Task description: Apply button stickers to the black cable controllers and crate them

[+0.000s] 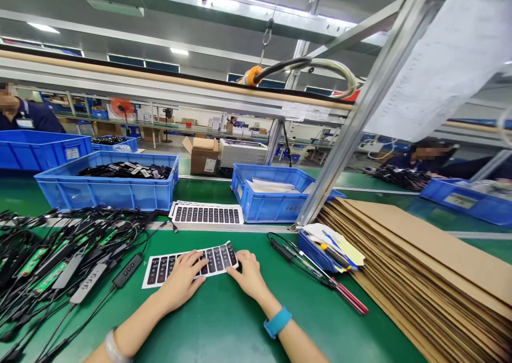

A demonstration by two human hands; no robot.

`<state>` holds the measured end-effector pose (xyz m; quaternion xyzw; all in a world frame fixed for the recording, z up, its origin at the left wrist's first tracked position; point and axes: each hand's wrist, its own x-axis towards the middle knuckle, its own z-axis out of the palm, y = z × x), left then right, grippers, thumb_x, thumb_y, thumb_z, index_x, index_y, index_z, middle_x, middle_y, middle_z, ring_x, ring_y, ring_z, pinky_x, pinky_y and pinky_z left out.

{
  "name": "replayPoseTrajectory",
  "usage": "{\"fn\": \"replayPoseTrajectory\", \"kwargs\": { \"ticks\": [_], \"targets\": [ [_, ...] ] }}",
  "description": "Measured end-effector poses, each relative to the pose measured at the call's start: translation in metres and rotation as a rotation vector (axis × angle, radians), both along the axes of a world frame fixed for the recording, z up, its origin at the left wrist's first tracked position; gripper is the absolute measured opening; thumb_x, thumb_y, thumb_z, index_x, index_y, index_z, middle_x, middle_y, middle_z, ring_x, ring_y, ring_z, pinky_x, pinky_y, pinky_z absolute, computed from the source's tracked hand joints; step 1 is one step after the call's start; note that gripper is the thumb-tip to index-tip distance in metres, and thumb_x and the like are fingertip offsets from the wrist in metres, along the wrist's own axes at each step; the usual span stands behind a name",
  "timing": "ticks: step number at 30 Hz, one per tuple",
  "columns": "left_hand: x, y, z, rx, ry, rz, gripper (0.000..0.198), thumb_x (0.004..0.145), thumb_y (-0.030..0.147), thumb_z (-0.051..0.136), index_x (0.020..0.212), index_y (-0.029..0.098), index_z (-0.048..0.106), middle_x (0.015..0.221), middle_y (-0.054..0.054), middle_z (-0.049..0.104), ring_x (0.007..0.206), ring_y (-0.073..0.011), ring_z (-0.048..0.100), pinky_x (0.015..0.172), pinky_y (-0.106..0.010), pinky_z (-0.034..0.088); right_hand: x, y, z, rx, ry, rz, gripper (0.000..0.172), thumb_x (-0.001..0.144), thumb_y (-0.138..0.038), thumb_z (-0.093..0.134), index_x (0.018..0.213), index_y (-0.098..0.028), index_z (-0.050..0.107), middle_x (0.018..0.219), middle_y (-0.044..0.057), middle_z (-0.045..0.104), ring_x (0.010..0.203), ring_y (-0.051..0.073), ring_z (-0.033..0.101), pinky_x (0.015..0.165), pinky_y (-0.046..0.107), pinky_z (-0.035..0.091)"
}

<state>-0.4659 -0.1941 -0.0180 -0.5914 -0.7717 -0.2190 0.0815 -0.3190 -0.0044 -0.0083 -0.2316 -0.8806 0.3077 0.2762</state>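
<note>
A white sheet of black button-panel stickers lies on the green bench in front of me, its right end slightly raised. My left hand rests flat across the sheet's middle, fingers spread, hiding several stickers. At the right end, my right hand holds the sheet's edge between thumb and bent fingers; the fingertips are partly hidden. Beyond it lies a small stack of similar sticker sheets. Just left of the sheet is a black cabled controller with buttons on its face.
Cabled controllers and green circuit boards pile up at left. Blue bins stand behind. On the right are a small blue tray, a red-handled screwdriver, stacked cardboard and a metal post. Other people sit farther off.
</note>
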Motion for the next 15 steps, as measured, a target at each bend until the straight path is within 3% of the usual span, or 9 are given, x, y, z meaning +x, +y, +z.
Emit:
{"fn": "replayPoseTrajectory", "kwargs": {
  "ticks": [2,4,8,12,15],
  "targets": [
    [-0.002,0.000,-0.002,0.036,0.051,-0.013,0.040,0.090,0.021,0.052,0.129,0.026,0.056,0.138,-0.011,0.054,0.130,-0.0317,0.047,0.104,-0.056,0.042,-0.002,-0.001,0.001,-0.047,0.036,0.046,0.009,0.075,-0.029,0.061,0.073,-0.020,0.062,0.082,0.007,0.066,0.080,0.024,0.059,0.074,0.034,0.043],
    [0.000,0.002,-0.001,0.100,0.120,-0.012,0.041,0.090,0.021,0.050,0.131,0.026,0.055,0.139,-0.012,0.053,0.128,-0.0322,0.049,0.102,-0.056,0.045,-0.005,-0.002,0.000,-0.111,0.081,0.088,0.016,0.080,-0.031,0.057,0.071,-0.019,0.060,0.069,0.004,0.065,0.066,0.019,0.058,0.063,0.029,0.043],
    [0.018,0.012,0.007,0.330,0.244,-0.063,0.044,0.094,0.020,0.044,0.138,0.023,0.047,0.137,-0.013,0.054,0.123,-0.0262,0.054,0.099,-0.044,0.050,-0.009,-0.010,0.001,-0.202,0.181,0.165,0.028,0.085,-0.037,0.050,0.069,-0.016,0.060,0.061,0.003,0.064,0.057,0.016,0.058,0.053,0.024,0.042],
    [0.035,0.024,0.012,0.480,0.304,-0.188,0.042,0.096,0.020,0.042,0.137,0.023,0.047,0.126,-0.009,0.063,0.113,-0.0196,0.061,0.095,-0.032,0.054,-0.005,-0.030,0.006,-0.140,0.249,0.198,0.033,0.085,-0.034,0.049,0.057,-0.017,0.054,0.052,-0.002,0.052,0.050,0.010,0.044,0.048,0.021,0.032],
    [0.034,0.029,0.011,0.575,0.309,-0.235,0.035,0.097,0.024,0.041,0.130,0.024,0.055,0.116,-0.007,0.068,0.102,-0.0174,0.067,0.088,-0.027,0.057,-0.002,-0.042,0.008,-0.032,0.270,0.200,0.028,0.081,-0.024,0.049,0.054,-0.018,0.048,0.051,-0.005,0.044,0.050,0.009,0.037,0.048,0.021,0.027]
  ]
}}
